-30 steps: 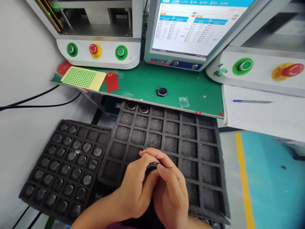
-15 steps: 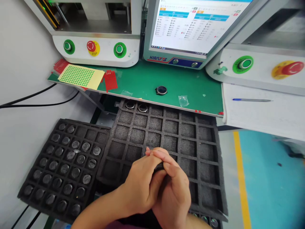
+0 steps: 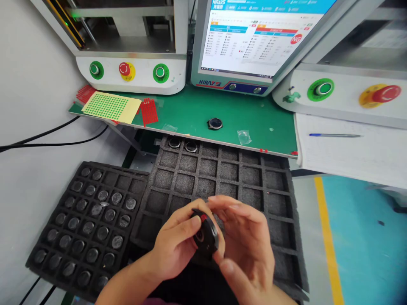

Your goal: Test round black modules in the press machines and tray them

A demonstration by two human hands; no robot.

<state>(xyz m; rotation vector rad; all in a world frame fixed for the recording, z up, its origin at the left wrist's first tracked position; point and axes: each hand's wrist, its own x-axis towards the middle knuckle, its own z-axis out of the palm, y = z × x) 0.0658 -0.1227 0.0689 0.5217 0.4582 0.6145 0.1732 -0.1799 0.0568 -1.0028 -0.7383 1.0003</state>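
Observation:
In my left hand (image 3: 178, 239) is a black watch case (image 3: 206, 234) without a strap, gripped between thumb and fingers. Its back faces me, with a small red mark near my thumb. My right hand (image 3: 249, 245) is cupped beside the case, fingers apart and thumb spread, holding nothing I can see. Beneath both hands lies a large black foam tray (image 3: 229, 171) with square pockets; two watch cases (image 3: 191, 147) sit in its far left corner. Another watch case (image 3: 215, 123) rests face up on the green shelf (image 3: 187, 114).
At left, a smaller foam tray (image 3: 122, 183) holds many round parts. A yellow sticker sheet (image 3: 132, 109) and red strips (image 3: 149, 112) lie on the shelf. Behind stand a monitor (image 3: 235, 46) and button panels (image 3: 133, 80). A pen (image 3: 333, 135) lies on papers at right.
My hands have come apart from a clasp around the watch case, which now shows in my left hand. My right hand has opened. A red banner and NG mark have appeared on the monitor.

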